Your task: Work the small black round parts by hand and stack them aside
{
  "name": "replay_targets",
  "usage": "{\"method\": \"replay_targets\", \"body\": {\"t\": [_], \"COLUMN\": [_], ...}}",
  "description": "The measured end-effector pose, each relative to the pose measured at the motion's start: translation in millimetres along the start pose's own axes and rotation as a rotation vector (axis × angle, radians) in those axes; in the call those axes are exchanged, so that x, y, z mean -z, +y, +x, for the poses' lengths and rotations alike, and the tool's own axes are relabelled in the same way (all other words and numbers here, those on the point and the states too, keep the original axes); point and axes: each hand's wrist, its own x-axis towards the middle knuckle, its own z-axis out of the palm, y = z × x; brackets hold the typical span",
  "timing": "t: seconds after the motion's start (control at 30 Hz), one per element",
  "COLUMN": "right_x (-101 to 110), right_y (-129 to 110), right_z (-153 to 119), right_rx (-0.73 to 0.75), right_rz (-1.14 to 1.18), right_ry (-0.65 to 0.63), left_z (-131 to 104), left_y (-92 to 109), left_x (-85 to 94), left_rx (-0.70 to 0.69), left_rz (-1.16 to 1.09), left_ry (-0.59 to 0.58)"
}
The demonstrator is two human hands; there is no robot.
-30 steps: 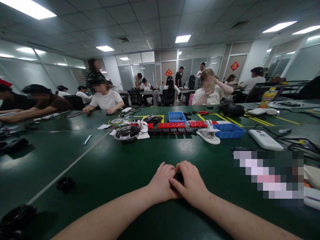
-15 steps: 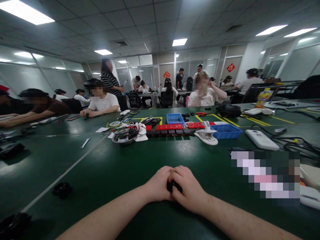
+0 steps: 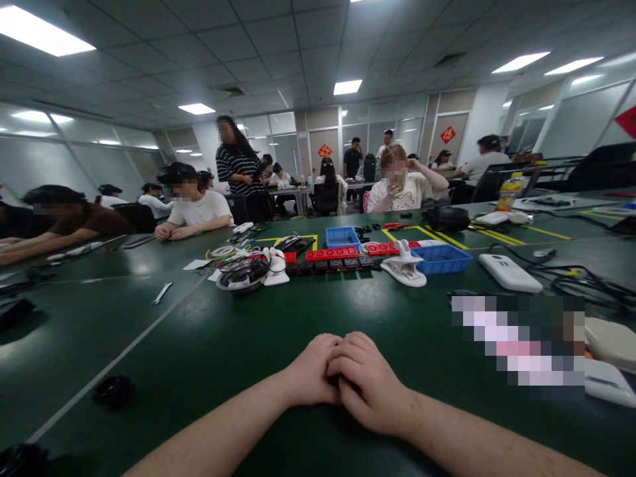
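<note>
Both of my hands are together over the green tabletop, fingers curled around a small black object (image 3: pixel 334 380). Only a dark sliver of it shows between the hands, so its kind cannot be made out. My left hand (image 3: pixel 313 371) is closed against it from the left. Laid over from the right, my right hand (image 3: pixel 366 381) wraps its fingers across the object and the left fingertips. To the left on the table lies a black ring-shaped part (image 3: pixel 113 392), and a second black part (image 3: pixel 24 460) sits at the lower left corner.
Ahead lie a metal bowl with cables (image 3: pixel 242 275), a white clip stand (image 3: pixel 405 268), red-and-black strips (image 3: pixel 332 254) and blue trays (image 3: pixel 442 258). A wrench (image 3: pixel 161 293) lies at left, a white device (image 3: pixel 511 273) at right. Several people sit around.
My right fingers have closed further over the black object, hiding most of it. The view has turned slightly right. A standing person in stripes behind the table has shifted position.
</note>
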Motion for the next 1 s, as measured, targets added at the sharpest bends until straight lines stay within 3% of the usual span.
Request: {"method": "replay_targets", "body": {"t": [0.13,0.3,0.5,0.7,1.0], "right_x": [-3,-9,-11,-10,-7], "right_y": [4,12,12,13,10], "right_z": [1,0,1,1,-1], "right_rx": [-0.173,-0.354,-0.430,-0.378,-0.093], "right_rz": [-0.094,-0.200,-0.226,-0.211,0.018], "right_ry": [0.026,-0.040,-0.062,-0.113,-0.060], "left_z": [-1,-1,0,1,1], "left_y": [4,9,5,-1,-10], "left_x": [-0.2,-0.9,-4.9,-3.2,-1.9], "left_rx": [0.007,0.076,0.043,0.041,0.027], "left_rz": [-0.006,0.053,0.096,-0.005,-0.044], "left_ry": [0.061,0.076,0.115,0.091,0.038]}}
